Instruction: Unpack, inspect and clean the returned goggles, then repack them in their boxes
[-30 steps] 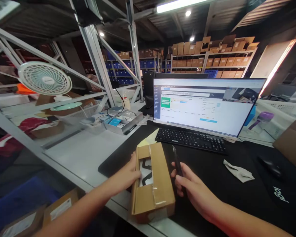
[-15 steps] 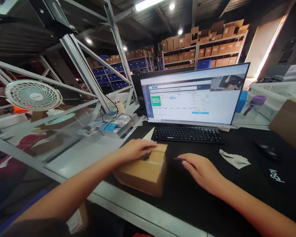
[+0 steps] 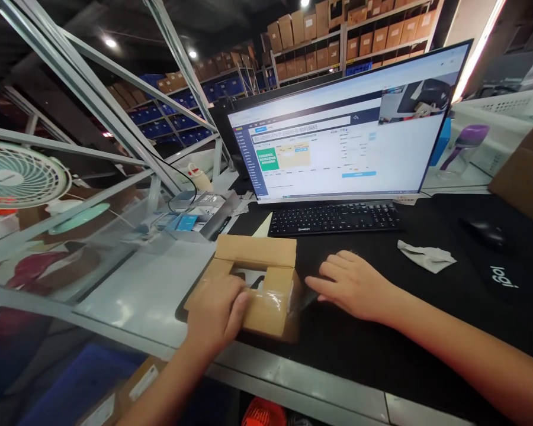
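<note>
A small brown cardboard box (image 3: pixel 255 316) sits on the black desk mat, its far flap raised. Through the gap between its flaps, white and dark contents show in part. Shiny clear tape (image 3: pixel 273 300) lies on the near right flap. My left hand (image 3: pixel 215 307) grips the box's left side, fingertips at the gap and thumb on the near flap. Just right of the box is my right hand (image 3: pixel 349 287), fingers bent, with the index finger towards the box. A faint translucent strip shows below its fingertips; what it pinches is too blurred to name.
Behind the box stand a black keyboard (image 3: pixel 333 219) and a monitor (image 3: pixel 320 148). To the right lie a crumpled white paper (image 3: pixel 426 256) and a mouse (image 3: pixel 484 232). A metal frame (image 3: pixel 115 106) and a fan (image 3: pixel 20 174) are at left. Another carton (image 3: pixel 526 171) stands far right.
The box's far flap has come up, widening the gap. My left hand has moved from the top towards the near left side. The dark thing at my right fingertips no longer shows clearly.
</note>
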{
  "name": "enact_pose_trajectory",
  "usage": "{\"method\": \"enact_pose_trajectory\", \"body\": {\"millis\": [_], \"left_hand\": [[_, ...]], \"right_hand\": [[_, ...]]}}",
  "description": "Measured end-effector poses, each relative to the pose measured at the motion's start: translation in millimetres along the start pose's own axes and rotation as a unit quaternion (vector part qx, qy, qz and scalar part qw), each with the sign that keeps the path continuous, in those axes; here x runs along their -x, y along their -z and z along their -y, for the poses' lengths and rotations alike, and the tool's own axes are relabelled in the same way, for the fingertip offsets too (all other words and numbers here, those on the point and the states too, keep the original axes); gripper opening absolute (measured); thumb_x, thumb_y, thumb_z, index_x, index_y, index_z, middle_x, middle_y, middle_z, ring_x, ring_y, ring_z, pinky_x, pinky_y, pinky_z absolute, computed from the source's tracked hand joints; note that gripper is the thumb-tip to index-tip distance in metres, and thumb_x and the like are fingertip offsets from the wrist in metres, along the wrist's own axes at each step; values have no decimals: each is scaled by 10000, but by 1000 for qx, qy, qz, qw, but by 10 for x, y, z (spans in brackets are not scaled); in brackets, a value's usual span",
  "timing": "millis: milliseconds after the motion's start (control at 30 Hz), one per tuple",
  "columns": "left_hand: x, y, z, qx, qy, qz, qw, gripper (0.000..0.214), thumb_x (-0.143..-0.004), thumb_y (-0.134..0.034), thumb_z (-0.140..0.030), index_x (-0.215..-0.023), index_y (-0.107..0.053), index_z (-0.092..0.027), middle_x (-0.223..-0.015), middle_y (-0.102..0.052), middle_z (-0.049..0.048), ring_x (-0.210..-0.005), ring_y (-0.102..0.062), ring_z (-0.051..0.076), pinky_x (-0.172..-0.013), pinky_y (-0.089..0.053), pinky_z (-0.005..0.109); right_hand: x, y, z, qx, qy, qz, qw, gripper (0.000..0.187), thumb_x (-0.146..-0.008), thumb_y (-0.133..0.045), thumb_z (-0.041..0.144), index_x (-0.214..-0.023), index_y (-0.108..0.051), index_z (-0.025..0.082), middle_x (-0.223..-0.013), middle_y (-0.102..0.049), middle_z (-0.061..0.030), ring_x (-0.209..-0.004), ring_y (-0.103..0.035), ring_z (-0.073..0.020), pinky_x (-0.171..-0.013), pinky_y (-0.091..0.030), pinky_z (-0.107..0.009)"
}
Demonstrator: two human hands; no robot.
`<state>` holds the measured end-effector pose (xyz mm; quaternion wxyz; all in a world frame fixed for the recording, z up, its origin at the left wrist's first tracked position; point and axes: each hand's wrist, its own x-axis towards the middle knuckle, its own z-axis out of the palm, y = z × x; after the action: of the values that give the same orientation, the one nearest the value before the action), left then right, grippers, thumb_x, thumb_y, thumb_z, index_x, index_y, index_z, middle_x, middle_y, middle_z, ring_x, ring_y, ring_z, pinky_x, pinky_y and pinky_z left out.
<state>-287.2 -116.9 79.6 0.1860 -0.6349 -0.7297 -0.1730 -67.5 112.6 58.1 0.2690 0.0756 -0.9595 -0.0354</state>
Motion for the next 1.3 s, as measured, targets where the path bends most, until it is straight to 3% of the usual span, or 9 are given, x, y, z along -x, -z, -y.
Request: {"method": "enact_pose_trajectory", "body": {"millis": [67,167,300,400,500,600,700,1000,1300], "left_hand": [[20,-11,29,3,-15,-8,1000,294,-1028,-337,-298,-884,-571,-194,-836,-644,68,-785,-554,233,-709,-389,360],[60,-29,60,15,-17,-24,999,263,-1027,-342,-276,-921,-566,-189,-851,-630,70,-809,-544,237,-731,-382,367],[61,-60,49,28,-8,-41,999,247,-1023,-345,-247,-909,-558,-194,-841,-617,65,-799,-535,232,-724,-374,368],[34,-67,27,20,-3,-45,999,239,-1019,-355,-239,-875,-542,-200,-821,-608,61,-777,-520,230,-709,-362,372],[31,-59,15,14,-6,-51,999,234,-1013,-355,-225,-856,-527,-200,-807,-599,61,-765,-509,230,-698,-354,374],[68,-53,11,18,-1,-64,998,225,-1004,-356,-212,-859,-527,-196,-786,-578,59,-748,-498,227,-689,-350,375],[114,-67,17,38,5,-89,995,202,-989,-371,-194,-867,-532,-193,-780,-568,59,-748,-502,225,-694,-360,377],[157,-181,64,51,-31,-192,980,175,-942,-386,-155,-918,-558,-183,-832,-611,89,-789,-546,236,-723,-394,400],[285,-219,41,30,-49,-262,963,221,-955,-365,-179,-958,-586,-163,-833,-611,103,-795,-569,243,-762,-440,418]], "right_hand": [[-15,-73,-109,44,-31,-19,998,266,-1048,-463,318,-1059,-695,188,-802,-577,-55,-748,-445,-209,-681,-253,-359],[23,-208,-308,-31,-191,-32,981,220,-1012,-515,279,-1021,-713,184,-820,-606,-80,-797,-491,-229,-723,-299,-362],[84,-312,-382,-232,-366,-91,897,293,-1020,-434,332,-1127,-668,192,-1002,-676,-99,-973,-588,-256,-856,-409,-373],[-58,-333,-186,-291,-392,-101,867,392,-1037,-350,437,-1211,-593,185,-1031,-681,-82,-920,-636,-225,-796,-488,-344],[-384,-400,93,-450,-413,-95,786,487,-877,-632,534,-1225,-574,198,-1011,-672,-50,-845,-640,-210,-743,-525,-334],[-707,-536,257,-585,-411,-105,692,617,-683,-821,389,-1219,-574,210,-1177,-665,-73,-1052,-634,-254,-902,-523,-384],[-858,-654,281,-648,-390,-85,649,524,-696,-760,310,-1181,-604,185,-1236,-673,-100,-1143,-624,-284,-1006,-489,-447],[-803,-665,259,-708,-343,-55,615,537,-740,-744,390,-1227,-635,190,-1279,-692,-89,-1152,-648,-299,-1027,-500,-484],[-809,-589,320,-725,-324,-52,605,512,-757,-755,418,-1209,-670,193,-1418,-603,-91,-1288,-558,-327,-1123,-426,-498]]}}
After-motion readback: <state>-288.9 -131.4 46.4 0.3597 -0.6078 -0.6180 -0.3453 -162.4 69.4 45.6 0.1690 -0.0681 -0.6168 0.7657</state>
